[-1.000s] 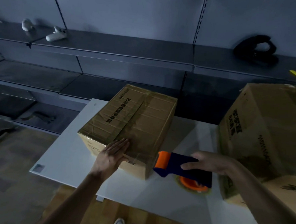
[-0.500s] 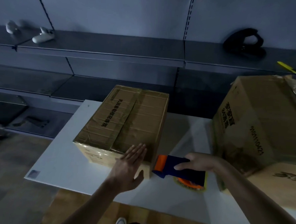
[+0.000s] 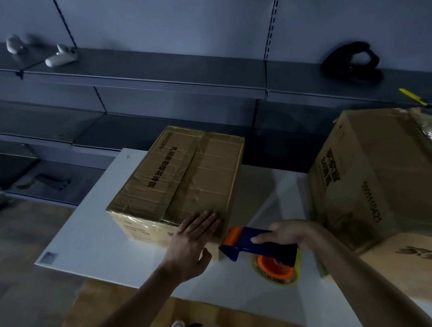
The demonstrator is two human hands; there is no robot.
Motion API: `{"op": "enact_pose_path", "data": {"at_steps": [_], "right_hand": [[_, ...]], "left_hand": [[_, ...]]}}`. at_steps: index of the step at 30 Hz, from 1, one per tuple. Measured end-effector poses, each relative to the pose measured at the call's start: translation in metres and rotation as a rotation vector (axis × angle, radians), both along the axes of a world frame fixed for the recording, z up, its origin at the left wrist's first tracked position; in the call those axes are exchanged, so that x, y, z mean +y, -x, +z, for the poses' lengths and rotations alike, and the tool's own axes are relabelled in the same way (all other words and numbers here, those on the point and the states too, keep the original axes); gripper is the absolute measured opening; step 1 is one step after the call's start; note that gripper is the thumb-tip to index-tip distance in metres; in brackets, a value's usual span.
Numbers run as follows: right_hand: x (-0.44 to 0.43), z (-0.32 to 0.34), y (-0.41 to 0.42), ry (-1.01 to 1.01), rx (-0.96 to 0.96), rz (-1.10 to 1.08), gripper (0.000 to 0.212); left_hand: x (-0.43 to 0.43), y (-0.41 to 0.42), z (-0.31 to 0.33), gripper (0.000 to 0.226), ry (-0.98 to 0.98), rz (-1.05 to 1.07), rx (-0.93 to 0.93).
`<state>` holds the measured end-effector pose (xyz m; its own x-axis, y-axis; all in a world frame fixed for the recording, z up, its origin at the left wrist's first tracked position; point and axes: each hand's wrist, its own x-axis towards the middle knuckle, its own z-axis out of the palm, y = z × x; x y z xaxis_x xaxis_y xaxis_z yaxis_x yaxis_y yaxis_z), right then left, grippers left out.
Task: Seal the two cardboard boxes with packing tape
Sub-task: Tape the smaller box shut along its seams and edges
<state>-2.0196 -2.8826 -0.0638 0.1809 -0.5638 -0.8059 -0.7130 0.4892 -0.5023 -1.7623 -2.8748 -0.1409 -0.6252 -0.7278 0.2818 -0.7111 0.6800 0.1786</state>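
We see the smaller cardboard box [image 3: 184, 176] sitting on the left half of the white table [image 3: 86, 231], with its long axis running away from us and leaning a little to the right. The taped seam on its top follows that same line from the near edge to the far edge. A bare strip of table lies along the box's left side and another in front of it, before the table's near edge. The far end of the box reaches close to the table's back edge, beside the grey shelving [image 3: 144, 84]. Between this box and the larger cardboard box [image 3: 374, 176], which stands tilted at the right and runs out of view, there is an open lane of table. The tape dispenser [image 3: 263, 245] sits at the near end of that lane. Its body lies crosswise, left to right. Its orange roller end points left and is just at the smaller box's near right corner. The tape roll [image 3: 274, 267] sits under its right part. Our left hand [image 3: 193, 239] lies flat on the box top near that corner, with the fingers straight and together and the thumb hanging over the front face. Our right hand [image 3: 289, 233] wraps the dispenser's blue body from above, fingers curled round it.
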Motion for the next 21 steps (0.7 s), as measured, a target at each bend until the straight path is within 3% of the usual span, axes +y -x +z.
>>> {"op": "enact_pose_path", "data": {"at_steps": [8, 12, 13, 17, 21], "right_hand": [[0.007, -0.002, 0.004, -0.057, -0.038, -0.1, 0.037], [0.013, -0.004, 0.004, -0.045, -0.054, -0.114, 0.073], [0.014, -0.004, 0.004, -0.055, -0.068, -0.122, 0.073], [0.018, -0.003, 0.003, -0.081, -0.091, -0.135, 0.036], [0.017, -0.001, 0.0, -0.08, -0.037, -0.126, 0.036]], "left_hand": [[0.001, 0.001, 0.003, 0.057, -0.027, 0.01, 0.012], [0.0, 0.002, 0.007, 0.056, -0.025, 0.014, -0.007], [0.0, 0.002, 0.008, 0.056, -0.031, 0.017, -0.011], [-0.001, 0.0, 0.008, 0.056, -0.04, 0.025, -0.023], [0.001, 0.001, 0.011, 0.056, -0.058, 0.035, -0.04]]}}
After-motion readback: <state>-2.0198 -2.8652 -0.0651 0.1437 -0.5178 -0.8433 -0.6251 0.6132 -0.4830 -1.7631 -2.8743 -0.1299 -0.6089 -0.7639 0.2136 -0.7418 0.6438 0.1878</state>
